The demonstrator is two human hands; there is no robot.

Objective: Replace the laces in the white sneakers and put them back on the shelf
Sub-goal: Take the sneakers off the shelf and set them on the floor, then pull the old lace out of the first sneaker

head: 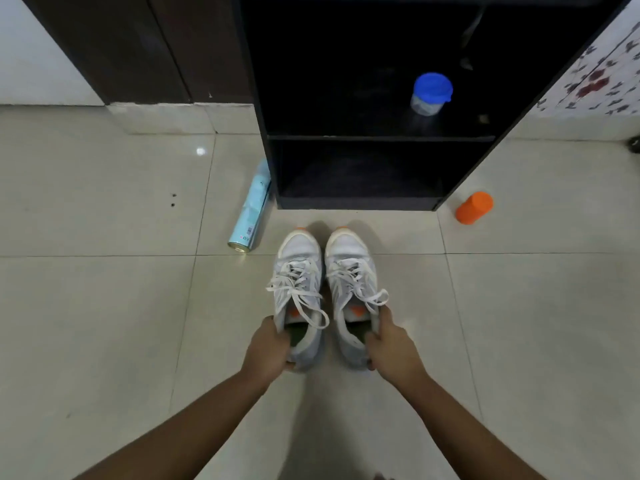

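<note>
The left sneaker and right sneaker stand side by side on the floor at frame centre, toes toward the shelf above. A jar sits on its board. A can lies left of its base, a bottle right. The left hand and right hand hold the heels.

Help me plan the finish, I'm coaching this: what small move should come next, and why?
Probably carry the pair forward into the bottom opening of the shelf. Both shoes look laced. The left hand grips the heel of the left sneaker, the right hand that of the right sneaker, and the toes point at the shelf.
</note>
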